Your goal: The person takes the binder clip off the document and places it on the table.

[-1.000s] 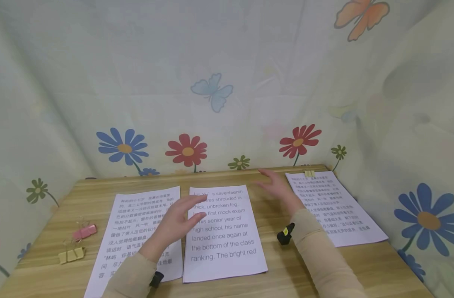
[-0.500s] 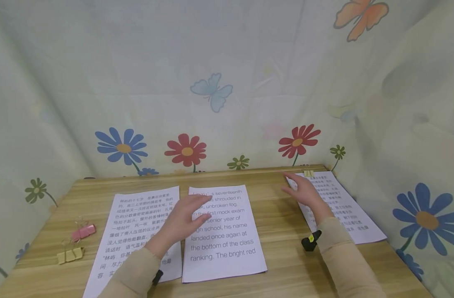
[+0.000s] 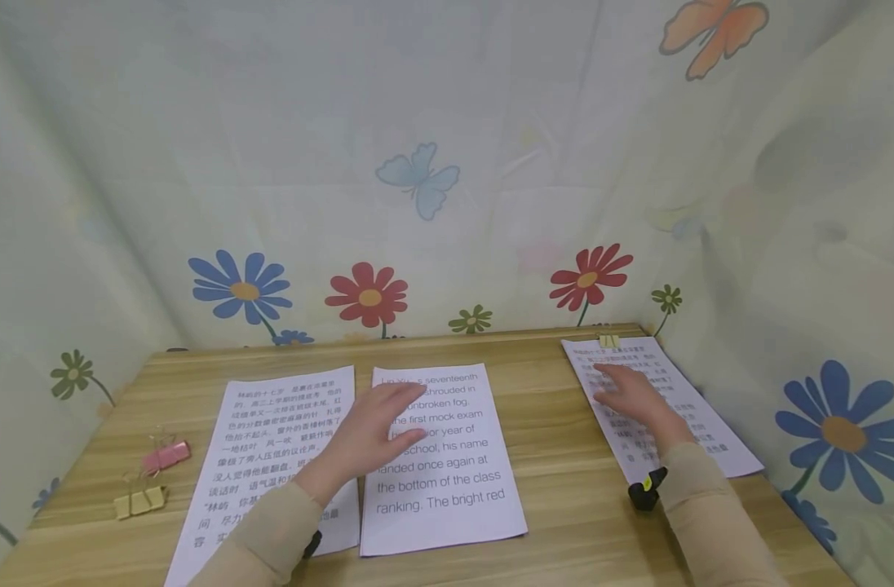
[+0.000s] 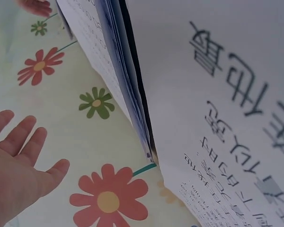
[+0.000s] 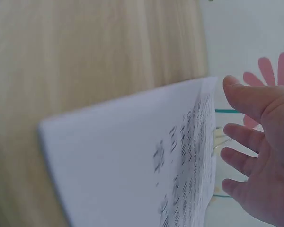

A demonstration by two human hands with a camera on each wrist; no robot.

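Three printed sheets lie on a wooden desk (image 3: 550, 424). My left hand (image 3: 369, 436) is open, its straight fingers over the left edge of the middle sheet (image 3: 443, 465) with English text, beside the left sheet (image 3: 271, 456) of Chinese text. My right hand (image 3: 630, 395) is open and rests flat on the right stack (image 3: 682, 424), which a gold binder clip (image 3: 608, 341) holds at its top edge. In the right wrist view the open hand (image 5: 260, 156) lies by that stack's corner (image 5: 180, 156). The left wrist view shows spread fingers (image 4: 19, 156) beside the paper (image 4: 217, 104).
A pink binder clip (image 3: 166, 456) and a gold binder clip (image 3: 140, 500) lie at the desk's left edge. Flower-and-butterfly cloth (image 3: 418, 179) hangs close around the back and both sides. Bare wood lies between the middle sheet and the right stack.
My right hand has moved right from the desk's back middle onto the right stack and settled flat on it. The left hand has barely shifted over the middle sheet.
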